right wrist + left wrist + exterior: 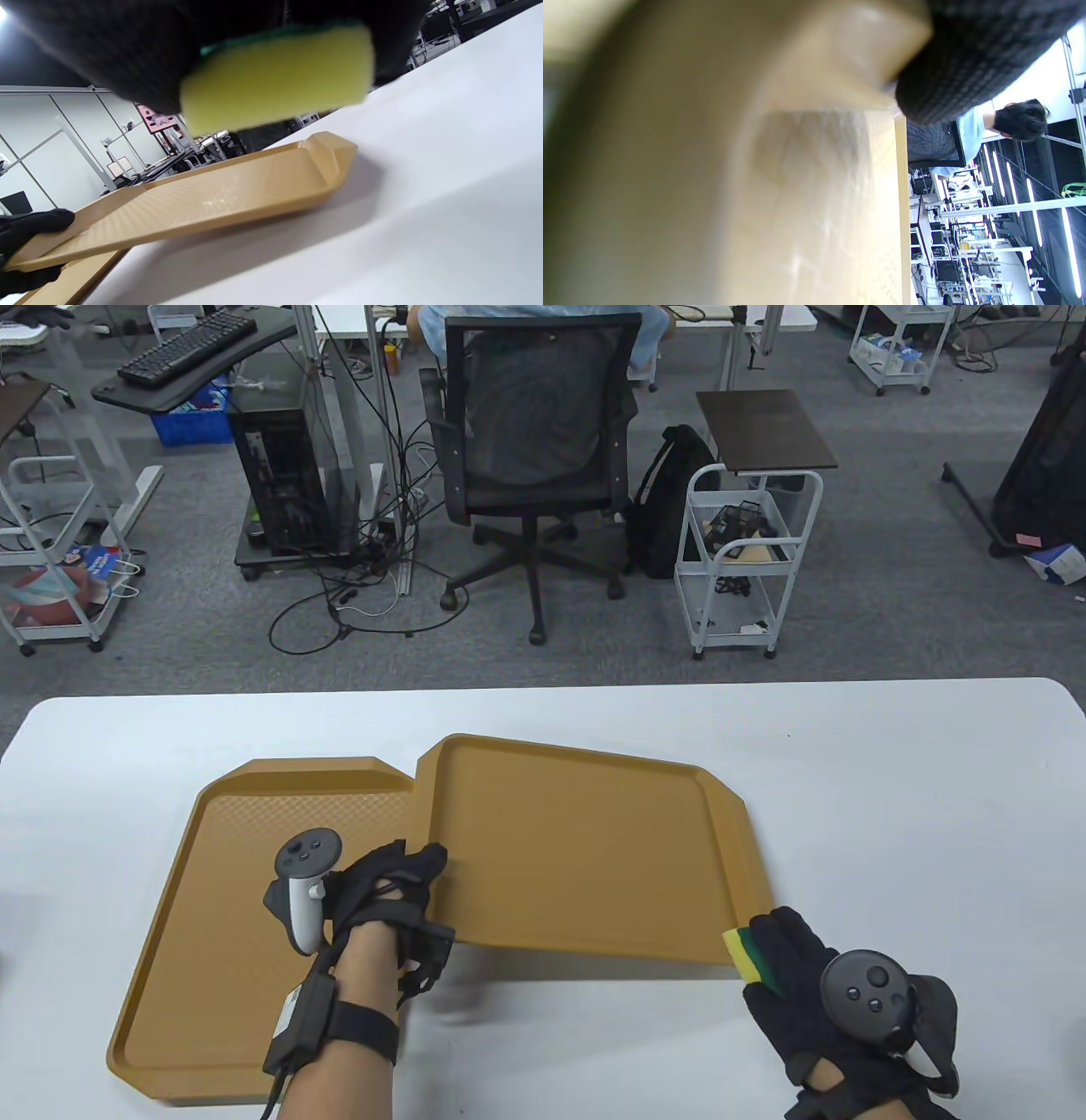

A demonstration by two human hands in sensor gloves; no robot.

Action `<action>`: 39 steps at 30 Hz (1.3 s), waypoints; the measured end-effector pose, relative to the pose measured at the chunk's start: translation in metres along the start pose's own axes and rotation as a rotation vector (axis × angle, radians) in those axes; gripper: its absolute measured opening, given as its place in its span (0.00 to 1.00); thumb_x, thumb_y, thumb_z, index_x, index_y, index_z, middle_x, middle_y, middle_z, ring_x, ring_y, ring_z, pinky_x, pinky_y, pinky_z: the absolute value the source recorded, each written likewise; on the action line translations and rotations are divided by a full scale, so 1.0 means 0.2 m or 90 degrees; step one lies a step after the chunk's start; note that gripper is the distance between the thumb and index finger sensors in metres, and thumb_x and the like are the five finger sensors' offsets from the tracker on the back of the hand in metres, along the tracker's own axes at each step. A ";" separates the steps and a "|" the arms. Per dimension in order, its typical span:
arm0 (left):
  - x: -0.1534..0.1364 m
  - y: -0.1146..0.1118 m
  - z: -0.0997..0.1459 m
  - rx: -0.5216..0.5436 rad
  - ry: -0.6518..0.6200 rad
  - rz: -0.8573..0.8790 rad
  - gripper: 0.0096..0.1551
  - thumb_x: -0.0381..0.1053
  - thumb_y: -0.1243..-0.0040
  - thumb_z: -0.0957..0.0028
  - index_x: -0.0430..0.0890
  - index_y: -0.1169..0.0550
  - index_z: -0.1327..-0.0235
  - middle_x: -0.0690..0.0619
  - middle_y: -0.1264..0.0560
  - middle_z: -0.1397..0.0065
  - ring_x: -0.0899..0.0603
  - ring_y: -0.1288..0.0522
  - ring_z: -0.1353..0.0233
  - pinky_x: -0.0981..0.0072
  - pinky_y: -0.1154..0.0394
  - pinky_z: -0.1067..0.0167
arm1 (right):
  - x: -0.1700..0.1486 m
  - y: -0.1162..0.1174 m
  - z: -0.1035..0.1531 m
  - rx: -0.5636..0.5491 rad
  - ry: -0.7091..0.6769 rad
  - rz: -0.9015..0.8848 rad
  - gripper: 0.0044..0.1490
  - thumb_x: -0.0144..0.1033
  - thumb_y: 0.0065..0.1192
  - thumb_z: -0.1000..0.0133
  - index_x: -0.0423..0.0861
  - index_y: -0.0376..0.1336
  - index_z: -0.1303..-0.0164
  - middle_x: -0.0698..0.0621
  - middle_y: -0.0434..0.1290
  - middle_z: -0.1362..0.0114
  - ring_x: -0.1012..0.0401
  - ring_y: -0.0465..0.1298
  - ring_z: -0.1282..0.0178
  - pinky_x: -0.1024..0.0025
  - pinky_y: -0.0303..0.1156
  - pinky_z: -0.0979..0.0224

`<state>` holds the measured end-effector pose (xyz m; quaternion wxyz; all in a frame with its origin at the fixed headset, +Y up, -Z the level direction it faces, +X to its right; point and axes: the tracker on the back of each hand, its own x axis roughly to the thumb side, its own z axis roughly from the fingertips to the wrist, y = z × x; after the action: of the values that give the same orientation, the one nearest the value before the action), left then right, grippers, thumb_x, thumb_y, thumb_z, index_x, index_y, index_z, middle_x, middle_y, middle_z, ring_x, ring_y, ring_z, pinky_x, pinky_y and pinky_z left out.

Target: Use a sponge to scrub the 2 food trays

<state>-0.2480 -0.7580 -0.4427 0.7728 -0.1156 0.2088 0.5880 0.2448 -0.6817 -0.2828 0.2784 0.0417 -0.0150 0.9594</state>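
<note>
Two tan food trays are on the white table. The left tray (212, 899) lies flat. The right tray (577, 848) is lifted and tilted, its near edge off the table; its underside (220, 199) shows in the right wrist view. My left hand (399, 891) grips that tray's left near corner, and a blurred tray surface (797, 190) fills the left wrist view. My right hand (806, 976) holds a yellow and green sponge (745, 954) just beside the lifted tray's near right corner; the sponge (275, 80) sits in the gloved fingers.
The table's far edge (543, 687) faces an office floor with a black chair (530, 449), where a person sits, and a white cart (747, 551). White tabletop (933, 831) lies right of the trays.
</note>
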 end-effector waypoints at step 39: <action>0.29 -0.26 -0.41 0.305 0.075 -0.690 0.36 0.65 0.23 0.59 0.45 0.13 0.42 0.47 0.11 0.52 0.42 0.10 0.59 0.50 0.15 0.49 | -0.05 0.04 -0.02 0.010 0.015 0.031 0.44 0.43 0.74 0.48 0.48 0.57 0.22 0.43 0.55 0.15 0.40 0.71 0.30 0.45 0.71 0.28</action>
<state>-0.2005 -0.7568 -0.5448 0.9545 -0.0610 0.2894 0.0387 0.2495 -0.6933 -0.2887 0.2549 0.0318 -0.0055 0.9664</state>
